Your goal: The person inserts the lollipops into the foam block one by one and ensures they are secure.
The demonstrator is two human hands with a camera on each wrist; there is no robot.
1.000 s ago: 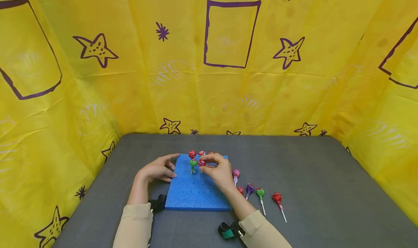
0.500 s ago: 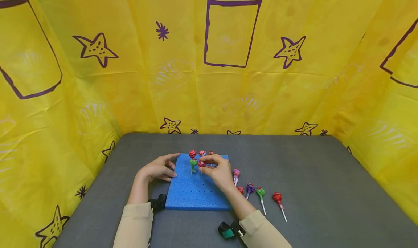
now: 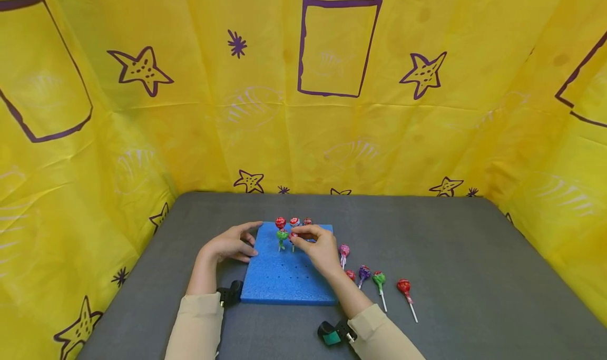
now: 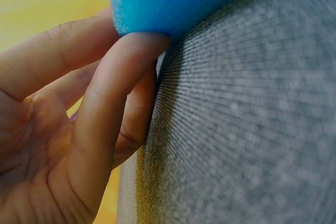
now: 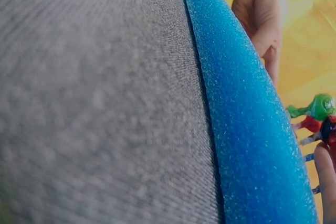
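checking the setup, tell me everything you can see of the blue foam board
The foam board is a flat blue slab, spongy and porous, lying on the grey table. Rows of small holes dot its top. Four lollipops stand at its far edge, and a red lollipop pinched by the right hand stands beside them. The left hand touches its left edge with straight fingers.

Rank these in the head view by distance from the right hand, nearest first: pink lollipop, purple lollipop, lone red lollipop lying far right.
1. Pink lollipop, just right of the right hand.
2. Purple lollipop, on the table further right.
3. Red lollipop, rightmost.
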